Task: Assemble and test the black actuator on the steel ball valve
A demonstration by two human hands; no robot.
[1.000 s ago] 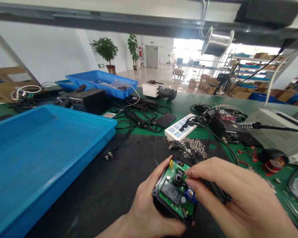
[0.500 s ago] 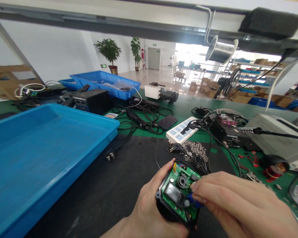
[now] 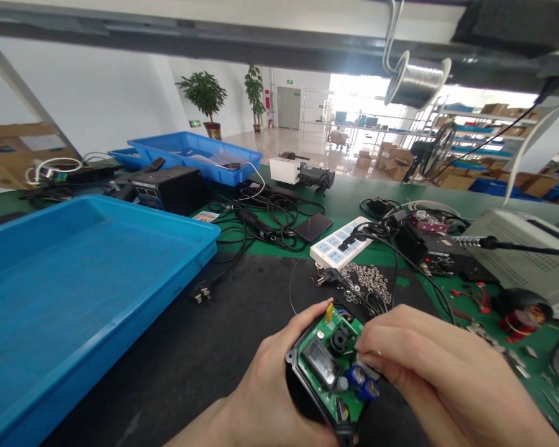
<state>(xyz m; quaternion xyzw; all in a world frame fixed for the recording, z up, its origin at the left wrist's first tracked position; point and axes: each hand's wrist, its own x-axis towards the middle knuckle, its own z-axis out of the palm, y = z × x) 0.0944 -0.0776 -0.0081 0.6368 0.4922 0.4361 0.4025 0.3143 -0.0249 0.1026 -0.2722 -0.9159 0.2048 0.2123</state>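
My left hand grips a black plastic housing with a green circuit board in it, held above the dark mat near the table's front edge. The board carries a black round part, a yellow part at its far corner and blue capacitors at its near right. My right hand reaches in from the right, fingers curled and pinched at the board's right edge beside the capacitors. Whatever is between the fingertips is too small to name.
A large blue tray fills the left. Ahead lie a white power strip, tangled black cables, a pile of small metal washers, a black soldering station and a solder spool overhead. More blue trays stand behind.
The right hand's fingers slid from over the board's middle to its right edge, uncovering the blue capacitors. The left hand tilted the housing slightly.
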